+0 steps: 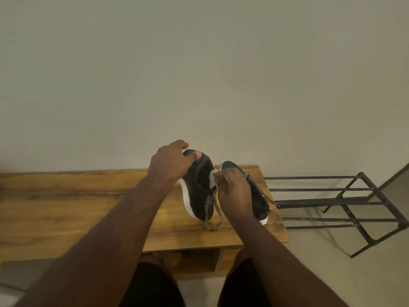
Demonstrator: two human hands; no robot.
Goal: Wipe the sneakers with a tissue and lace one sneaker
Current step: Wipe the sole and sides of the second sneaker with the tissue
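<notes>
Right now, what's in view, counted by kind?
Sneakers: 2, one gripped by the left hand at, one on the table at
Tissue: 1, in the right hand
Table: 1
Metal rack: 1
Total: 5

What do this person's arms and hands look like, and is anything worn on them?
Both forearms are bare up to the frame's edge: no sleeves, gloves, watch or rings show. The left hand and right hand are bare too. Dark shorts show below.

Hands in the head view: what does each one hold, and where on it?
The left hand grips the tilted sneaker at its heel end. The right hand pinches a tissue against that sneaker's opening.
</notes>
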